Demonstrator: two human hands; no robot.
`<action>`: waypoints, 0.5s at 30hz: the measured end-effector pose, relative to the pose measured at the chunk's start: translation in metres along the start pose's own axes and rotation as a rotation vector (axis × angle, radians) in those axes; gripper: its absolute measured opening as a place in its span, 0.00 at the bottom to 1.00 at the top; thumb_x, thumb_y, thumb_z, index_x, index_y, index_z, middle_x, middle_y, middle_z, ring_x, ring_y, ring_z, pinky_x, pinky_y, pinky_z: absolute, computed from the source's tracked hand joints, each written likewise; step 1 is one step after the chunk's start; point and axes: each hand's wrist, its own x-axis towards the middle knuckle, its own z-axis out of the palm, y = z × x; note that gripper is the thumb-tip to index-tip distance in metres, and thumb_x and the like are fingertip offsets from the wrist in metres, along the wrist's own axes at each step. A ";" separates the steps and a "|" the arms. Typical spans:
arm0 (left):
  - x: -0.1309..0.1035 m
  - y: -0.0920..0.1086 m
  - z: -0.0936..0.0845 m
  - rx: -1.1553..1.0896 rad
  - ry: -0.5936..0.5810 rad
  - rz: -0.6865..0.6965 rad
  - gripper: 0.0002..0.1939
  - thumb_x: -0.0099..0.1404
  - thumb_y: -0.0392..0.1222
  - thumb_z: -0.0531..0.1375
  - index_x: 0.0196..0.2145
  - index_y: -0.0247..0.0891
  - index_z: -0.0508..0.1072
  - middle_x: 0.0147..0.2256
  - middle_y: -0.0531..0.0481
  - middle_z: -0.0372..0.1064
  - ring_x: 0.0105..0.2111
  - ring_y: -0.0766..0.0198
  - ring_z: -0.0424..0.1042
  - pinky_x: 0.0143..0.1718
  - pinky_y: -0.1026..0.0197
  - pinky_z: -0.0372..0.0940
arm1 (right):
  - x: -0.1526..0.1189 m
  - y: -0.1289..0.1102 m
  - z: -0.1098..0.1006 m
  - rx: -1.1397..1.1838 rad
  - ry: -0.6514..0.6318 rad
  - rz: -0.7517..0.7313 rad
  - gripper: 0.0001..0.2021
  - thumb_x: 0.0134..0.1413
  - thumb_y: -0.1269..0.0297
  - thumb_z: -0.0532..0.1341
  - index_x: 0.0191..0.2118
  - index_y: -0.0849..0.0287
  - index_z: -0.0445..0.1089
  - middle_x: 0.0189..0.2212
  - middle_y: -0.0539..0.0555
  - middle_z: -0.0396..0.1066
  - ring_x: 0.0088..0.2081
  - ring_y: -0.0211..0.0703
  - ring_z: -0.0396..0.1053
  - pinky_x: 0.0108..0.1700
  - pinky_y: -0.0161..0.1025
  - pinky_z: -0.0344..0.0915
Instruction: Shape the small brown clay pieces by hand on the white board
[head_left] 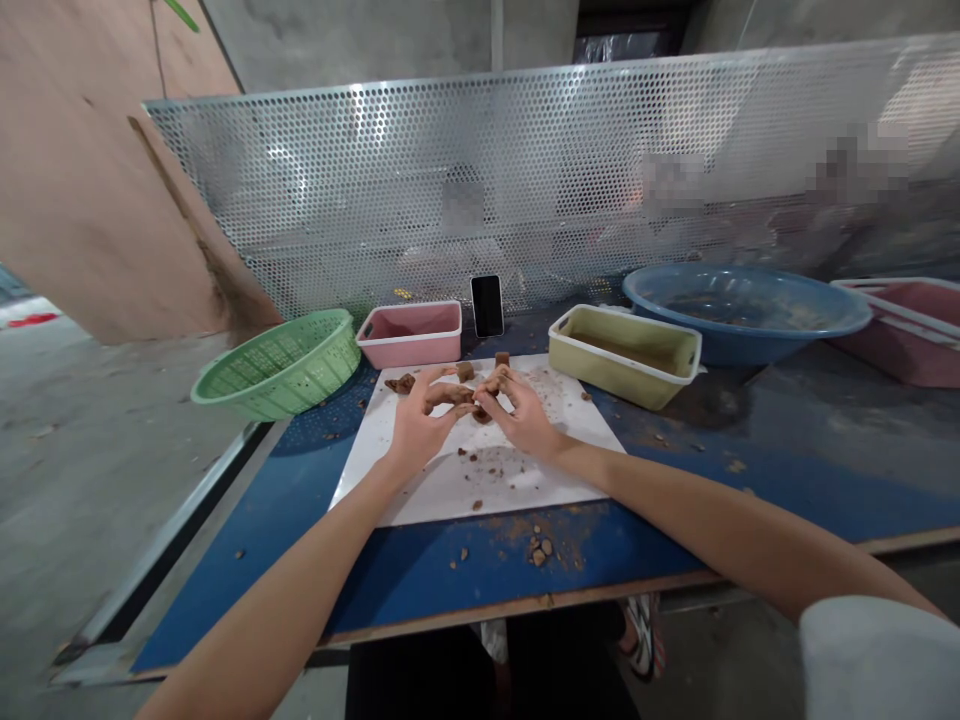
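Observation:
Over a white board (427, 498), my left hand (420, 422) and my right hand (523, 415) come together at their fingertips. Between them is a small brown clay-like lump (481, 414), partly hidden by the fingers. Both hands are closed in a pinch on it, and brown residue coats the fingers. Left of my left hand lies a darker, irregular brown piece (401, 384). Just beyond the fingers sit a small brown block (465, 371) and a redder block (502, 358). Brown crumbs (491, 470) are scattered on the board.
A green basket (300, 385), pink bin (412, 345), upright phone (487, 305), yellow-green bin (607, 368), large blue basin (750, 345) and another pink bin (911, 355) line the blue table (300, 560). Behind stands a perforated metal panel (375, 200). Crumbs (540, 550) lie near the front edge.

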 end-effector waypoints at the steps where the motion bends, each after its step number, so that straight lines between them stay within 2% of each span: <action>1: 0.000 -0.002 0.000 0.022 0.004 0.023 0.29 0.59 0.42 0.76 0.56 0.41 0.71 0.39 0.47 0.84 0.41 0.56 0.83 0.49 0.54 0.75 | 0.000 0.000 0.000 0.001 0.015 0.013 0.14 0.75 0.53 0.59 0.36 0.53 0.67 0.36 0.52 0.71 0.42 0.47 0.70 0.51 0.48 0.66; 5: 0.001 -0.007 -0.003 0.082 -0.005 0.073 0.29 0.62 0.43 0.75 0.57 0.41 0.70 0.40 0.46 0.84 0.41 0.57 0.84 0.49 0.53 0.76 | 0.000 0.000 0.000 0.050 0.031 -0.017 0.14 0.75 0.53 0.59 0.36 0.53 0.68 0.35 0.53 0.70 0.42 0.47 0.69 0.50 0.48 0.67; 8: 0.000 -0.006 -0.003 0.135 -0.023 0.070 0.28 0.64 0.43 0.73 0.58 0.41 0.70 0.41 0.46 0.84 0.43 0.56 0.84 0.51 0.53 0.76 | 0.000 -0.003 -0.001 0.087 -0.014 -0.031 0.14 0.75 0.53 0.59 0.36 0.52 0.69 0.34 0.53 0.70 0.40 0.47 0.69 0.47 0.48 0.68; 12: -0.001 -0.002 -0.004 0.240 -0.031 0.049 0.27 0.65 0.41 0.72 0.59 0.42 0.71 0.42 0.47 0.85 0.45 0.55 0.84 0.54 0.52 0.74 | 0.002 -0.005 -0.003 0.059 0.017 0.012 0.14 0.74 0.53 0.60 0.36 0.53 0.70 0.34 0.53 0.69 0.40 0.46 0.68 0.47 0.47 0.67; 15: -0.001 0.001 -0.004 0.234 -0.027 0.037 0.28 0.64 0.41 0.73 0.59 0.42 0.72 0.42 0.46 0.85 0.45 0.55 0.84 0.55 0.52 0.74 | 0.002 -0.005 -0.003 0.064 0.005 -0.009 0.15 0.74 0.52 0.59 0.35 0.54 0.69 0.33 0.53 0.69 0.39 0.46 0.68 0.46 0.46 0.67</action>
